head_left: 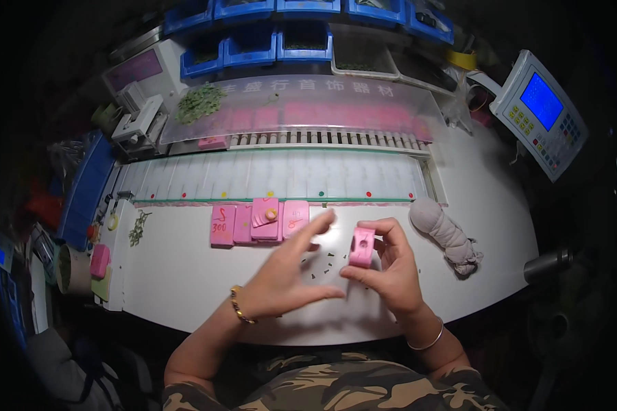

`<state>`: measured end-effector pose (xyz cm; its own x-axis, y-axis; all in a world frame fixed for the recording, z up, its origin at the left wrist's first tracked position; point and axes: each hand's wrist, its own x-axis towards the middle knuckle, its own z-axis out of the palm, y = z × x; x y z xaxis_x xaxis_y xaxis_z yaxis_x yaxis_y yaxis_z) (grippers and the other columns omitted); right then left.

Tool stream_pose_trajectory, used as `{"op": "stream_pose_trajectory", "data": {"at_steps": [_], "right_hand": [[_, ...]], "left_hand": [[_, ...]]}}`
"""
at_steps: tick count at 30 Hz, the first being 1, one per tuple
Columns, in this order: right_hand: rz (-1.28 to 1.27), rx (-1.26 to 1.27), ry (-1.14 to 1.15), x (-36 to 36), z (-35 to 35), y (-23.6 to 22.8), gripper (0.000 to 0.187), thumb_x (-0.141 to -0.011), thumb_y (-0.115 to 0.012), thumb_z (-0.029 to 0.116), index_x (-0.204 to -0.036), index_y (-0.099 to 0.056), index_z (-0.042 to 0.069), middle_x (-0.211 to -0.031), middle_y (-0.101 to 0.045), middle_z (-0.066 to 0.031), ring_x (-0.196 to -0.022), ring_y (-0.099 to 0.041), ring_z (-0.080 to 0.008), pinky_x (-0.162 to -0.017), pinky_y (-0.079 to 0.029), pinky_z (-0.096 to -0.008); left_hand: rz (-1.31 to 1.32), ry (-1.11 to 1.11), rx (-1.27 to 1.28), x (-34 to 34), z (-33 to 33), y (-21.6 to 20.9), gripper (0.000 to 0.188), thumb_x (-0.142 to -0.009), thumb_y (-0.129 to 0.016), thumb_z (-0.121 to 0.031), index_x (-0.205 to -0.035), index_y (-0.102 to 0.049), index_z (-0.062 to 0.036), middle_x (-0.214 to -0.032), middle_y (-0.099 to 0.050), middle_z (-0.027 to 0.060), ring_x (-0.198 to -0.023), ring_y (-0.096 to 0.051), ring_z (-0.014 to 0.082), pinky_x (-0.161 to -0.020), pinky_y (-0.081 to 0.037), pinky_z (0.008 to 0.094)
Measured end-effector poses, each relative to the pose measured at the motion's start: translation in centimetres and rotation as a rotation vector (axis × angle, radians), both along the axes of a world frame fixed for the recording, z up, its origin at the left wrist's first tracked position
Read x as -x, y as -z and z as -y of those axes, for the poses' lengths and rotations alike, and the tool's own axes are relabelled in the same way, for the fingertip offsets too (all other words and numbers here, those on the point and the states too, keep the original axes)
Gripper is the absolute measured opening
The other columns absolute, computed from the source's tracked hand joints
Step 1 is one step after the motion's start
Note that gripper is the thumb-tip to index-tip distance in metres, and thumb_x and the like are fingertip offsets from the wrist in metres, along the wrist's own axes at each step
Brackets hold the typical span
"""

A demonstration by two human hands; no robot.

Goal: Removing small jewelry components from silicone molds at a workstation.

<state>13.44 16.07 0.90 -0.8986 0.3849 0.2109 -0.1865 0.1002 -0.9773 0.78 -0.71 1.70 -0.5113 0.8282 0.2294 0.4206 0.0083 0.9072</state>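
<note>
My right hand [389, 269] grips a pink rubber mould [362, 248] between thumb and fingers. The mould stands on its narrow side, and a dark round hole shows in the face turned to me. To its left, my left hand [289, 267] is held apart from it, fingers and thumb spread with nothing between them. Small dark green bits [330, 255] lie scattered on the white table under and between my hands. Beyond my left hand stands a row of similar pink moulds [243, 225], some with red handwriting. A small round tan piece [271, 214] sits on the raised one.
A white cloth-wrapped bundle [444, 236] lies to the right. Behind the moulds runs a long white tray [274, 177] with coloured dots, under a clear cover [308, 103] bearing green pieces [200, 103]. Blue bins [250, 49] line the back. A control panel [541, 113] stands at right.
</note>
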Motion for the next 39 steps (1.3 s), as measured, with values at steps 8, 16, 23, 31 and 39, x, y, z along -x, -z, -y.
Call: {"op": "stream_pose_trajectory", "data": {"at_steps": [8,16,23,31,39], "right_hand": [[-0.04,-0.245,-0.211,-0.9,-0.8,-1.3,0.065,-0.07,-0.087,0.004,-0.126,-0.056,0.003,-0.114,-0.052,-0.0075,-0.112,-0.057,-0.02,-0.102,-0.044,-0.0337],[-0.224,-0.119,0.129,-0.2,1.0,-2.4,0.042,-0.074,-0.081,0.0,-0.111,-0.062,0.006,-0.114,-0.05,-0.011,-0.11,-0.053,-0.0216,-0.096,-0.048,-0.035],[-0.361,-0.881,0.22,-0.6,3.7,-0.4,0.03,-0.068,-0.085,0.014,-0.095,-0.071,0.009,-0.097,-0.054,-0.0062,-0.095,-0.053,-0.0266,-0.082,-0.047,-0.0357],[-0.305,-0.741,-0.019,-0.9,1.5,-1.5,0.027,-0.078,-0.08,0.013,-0.103,-0.071,0.006,-0.096,-0.061,-0.009,-0.077,-0.061,-0.0235,-0.069,-0.051,-0.0352],[-0.189,-0.839,0.125,0.8,1.3,-3.7,0.022,-0.081,-0.072,0.003,-0.102,-0.066,0.002,-0.097,-0.059,-0.0113,-0.078,-0.061,-0.026,-0.066,-0.052,-0.0342]], "left_hand": [[0.251,0.347,-0.07,-0.7,-1.3,0.4,0.079,-0.084,-0.076,-0.009,-0.15,-0.034,0.0002,-0.144,-0.051,0.0172,-0.127,-0.055,0.0234,-0.106,-0.046,0.0355],[0.973,0.143,-0.449,-2.9,-3.4,0.1,0.063,-0.097,-0.065,-0.014,-0.149,-0.033,-0.0001,-0.136,-0.054,0.0138,-0.117,-0.058,0.0203,-0.099,-0.05,0.0348],[1.408,0.012,-0.751,-1.3,-4.9,0.9,0.056,-0.098,-0.052,-0.055,-0.119,-0.056,-0.0034,-0.102,-0.062,0.0081,-0.088,-0.063,0.0188,-0.073,-0.057,0.0342],[1.341,-0.079,-0.594,-1.3,-4.3,1.2,0.024,-0.095,-0.06,-0.026,-0.094,-0.063,-0.0024,-0.078,-0.063,0.0094,-0.065,-0.062,0.0194,-0.061,-0.052,0.03],[0.862,-0.21,-0.505,-2.1,-4.0,1.8,0.019,-0.095,-0.054,-0.016,-0.084,-0.06,-0.0023,-0.078,-0.062,0.0056,-0.067,-0.056,0.0112,-0.064,-0.047,0.0252]]}}
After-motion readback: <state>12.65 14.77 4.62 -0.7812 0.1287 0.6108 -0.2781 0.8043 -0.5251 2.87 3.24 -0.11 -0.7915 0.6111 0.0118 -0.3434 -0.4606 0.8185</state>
